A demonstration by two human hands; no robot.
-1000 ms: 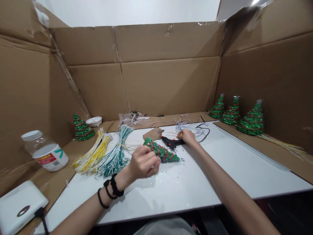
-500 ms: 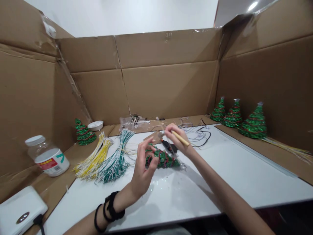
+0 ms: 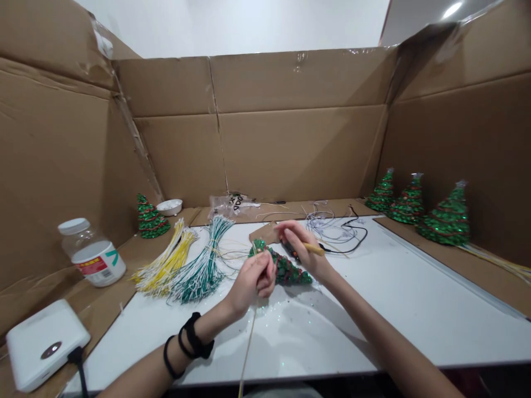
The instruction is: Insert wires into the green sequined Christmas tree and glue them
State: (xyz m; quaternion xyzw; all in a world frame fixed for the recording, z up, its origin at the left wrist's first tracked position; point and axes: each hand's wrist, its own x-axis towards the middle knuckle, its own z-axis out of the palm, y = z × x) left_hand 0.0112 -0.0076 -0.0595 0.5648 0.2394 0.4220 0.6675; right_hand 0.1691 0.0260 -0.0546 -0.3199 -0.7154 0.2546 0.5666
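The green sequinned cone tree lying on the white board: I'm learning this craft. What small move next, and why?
Probably bring the left hand's pinched thin yellow wire to the green sequinned cone tree; the right hand with its wooden stick hovers beside it.

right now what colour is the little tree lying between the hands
Green with red bands and sequin sparkle, lying tree, seen in the head view.

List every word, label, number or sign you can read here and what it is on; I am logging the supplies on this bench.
"DOD": my best reading of the bold black letters, seen tilted, on the clear plastic bag at the back of the white table.
Plastic jar: a red band of print and a teal mark on its white label, too small to read.
White box at lower left: an oval badge, unreadable.
Nothing else carries text.
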